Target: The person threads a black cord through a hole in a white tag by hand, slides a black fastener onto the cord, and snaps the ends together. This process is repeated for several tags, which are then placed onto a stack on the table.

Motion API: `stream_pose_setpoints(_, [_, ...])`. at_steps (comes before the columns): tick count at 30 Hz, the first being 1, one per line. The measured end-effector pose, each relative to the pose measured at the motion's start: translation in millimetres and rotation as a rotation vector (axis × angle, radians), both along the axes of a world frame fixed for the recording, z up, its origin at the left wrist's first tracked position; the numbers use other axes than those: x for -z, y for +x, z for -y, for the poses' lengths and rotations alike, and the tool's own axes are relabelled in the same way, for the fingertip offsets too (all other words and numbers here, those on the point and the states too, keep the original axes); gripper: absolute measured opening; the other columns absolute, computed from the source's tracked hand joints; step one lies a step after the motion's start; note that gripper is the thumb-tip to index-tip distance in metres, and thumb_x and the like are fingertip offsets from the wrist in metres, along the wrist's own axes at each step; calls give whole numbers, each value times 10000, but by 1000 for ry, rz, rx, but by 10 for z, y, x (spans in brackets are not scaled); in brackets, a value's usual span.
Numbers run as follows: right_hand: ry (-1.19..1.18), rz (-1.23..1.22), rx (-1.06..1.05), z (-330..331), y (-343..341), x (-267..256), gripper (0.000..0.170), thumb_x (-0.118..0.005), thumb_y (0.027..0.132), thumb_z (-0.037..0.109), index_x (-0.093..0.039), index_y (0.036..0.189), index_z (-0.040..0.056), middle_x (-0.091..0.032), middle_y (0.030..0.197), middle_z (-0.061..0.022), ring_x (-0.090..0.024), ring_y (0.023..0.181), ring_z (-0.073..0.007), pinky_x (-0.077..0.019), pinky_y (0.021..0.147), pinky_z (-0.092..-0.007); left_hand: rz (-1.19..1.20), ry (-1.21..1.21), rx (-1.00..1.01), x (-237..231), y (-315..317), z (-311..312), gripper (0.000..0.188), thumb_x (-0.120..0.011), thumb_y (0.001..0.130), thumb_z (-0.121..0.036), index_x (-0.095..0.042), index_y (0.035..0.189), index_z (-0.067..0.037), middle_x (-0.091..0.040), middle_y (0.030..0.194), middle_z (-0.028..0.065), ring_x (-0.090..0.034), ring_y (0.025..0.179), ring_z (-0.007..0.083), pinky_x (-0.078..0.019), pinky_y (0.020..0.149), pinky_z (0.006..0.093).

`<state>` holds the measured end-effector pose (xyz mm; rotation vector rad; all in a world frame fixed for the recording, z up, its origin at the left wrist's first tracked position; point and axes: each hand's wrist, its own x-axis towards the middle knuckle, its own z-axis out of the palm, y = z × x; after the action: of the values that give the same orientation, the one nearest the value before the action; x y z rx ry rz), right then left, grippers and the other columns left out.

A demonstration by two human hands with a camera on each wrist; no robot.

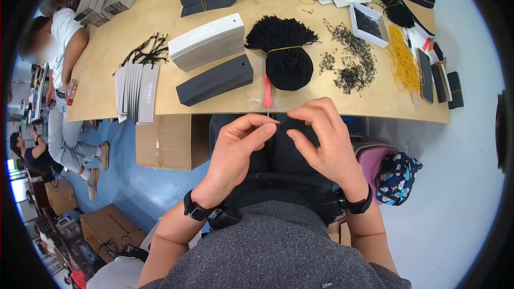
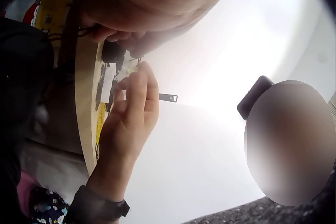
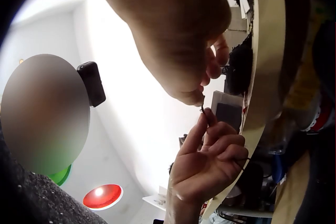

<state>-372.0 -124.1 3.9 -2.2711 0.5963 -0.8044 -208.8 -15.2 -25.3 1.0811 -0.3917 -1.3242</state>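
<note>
In the head view my left hand (image 1: 235,147) pinches a small black piece (image 1: 278,125) between thumb and forefinger, just off the table's front edge. A thin black cord (image 3: 242,159) comes out from its curled lower fingers in the right wrist view. Facing it, my right hand (image 1: 327,147) has its thumb and forefinger bent and apart, with the tips close to the black piece. Right behind the hands, a red-handled tool (image 1: 267,92) lies with its thin metal shaft over the edge. A black cord bundle (image 1: 289,67) lies beyond it.
The table (image 1: 214,108) bears grey tags (image 1: 206,43), a black tag stack (image 1: 215,80), corded tags (image 1: 135,92), loose pins (image 1: 354,69), a white box (image 1: 369,24), yellow bands (image 1: 402,61) and a phone (image 1: 425,76). A person (image 1: 64,48) sits at the left end.
</note>
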Motion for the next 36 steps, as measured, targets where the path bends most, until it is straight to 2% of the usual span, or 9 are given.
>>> stream_pose_setpoints(8, [136,-9,-28,57,-4,13,264,-760,802,86,-636,1031,42,-555,956,-107,-583,843,-295,-490,743,-387,8,2,-2,5,7,2,176,-724,918,-128,-720,1068,-37,-672,896,-31,-494,740,15,-384,653,184])
stream_pose_setpoints(18, [-269,-12,-24,139,72,-30,204,-758,724,50,-610,864,66,-520,843,-66,-557,775,-262,-442,695,-369,-29,31,73,14,100,-102,171,-702,935,-130,-704,1074,-30,-656,879,-7,-498,734,25,-375,632,186])
stream_pose_setpoints(20, [-334,1,7,143,85,17,204,-757,719,52,-607,856,65,-517,835,-63,-553,763,-258,-435,685,-368,-231,84,142,-55,121,-141,155,-669,945,-87,-675,1083,-18,-662,888,36,-495,717,72,-400,638,234])
stream_pose_setpoints(24, [-366,-55,-56,22,132,74,185,-748,733,66,-597,841,63,-509,821,-64,-547,749,-255,-425,670,-367,-548,1,82,-59,99,-135,170,-687,942,-105,-700,1080,-8,-656,884,21,-516,726,51,-371,600,209])
stream_pose_setpoints(27, [-261,-49,-81,-85,118,28,165,-739,754,68,-595,835,57,-508,812,-66,-549,749,-259,-428,673,-370,-263,-30,40,3,71,-89,160,-707,916,-76,-731,1058,-6,-659,873,22,-557,739,72,-413,629,222])
stream_pose_setpoints(29, [-198,-44,-59,-93,91,-5,153,-732,766,67,-596,833,53,-508,807,-66,-551,748,-262,-432,678,-373,582,-141,23,4,54,-50,164,-740,866,-33,-763,1028,-31,-659,846,23,-578,732,91,-447,639,234])
stream_pose_setpoints(32, [-49,-41,-54,-110,51,-18,123,-720,815,70,-605,845,38,-506,781,-75,-554,721,-261,-446,658,-368,852,-224,51,-64,75,-55,186,-759,823,1,-771,1001,-53,-653,821,27,-582,708,101,-456,628,235])
stream_pose_setpoints(34, [361,-67,-57,-132,10,-25,117,-718,859,97,-630,888,25,-537,784,-80,-571,685,-226,-459,623,-340,965,-271,52,-74,83,-45,189,-763,815,8,-772,992,-56,-650,819,32,-584,704,102,-449,609,236])
stream_pose_setpoints(36, [485,-81,-56,-132,-6,-40,114,-727,863,84,-644,900,16,-560,807,-64,-565,677,-178,-457,630,-305,1078,-314,50,-105,93,-55,193,-766,807,15,-772,984,-60,-648,817,38,-586,700,104,-442,590,237])
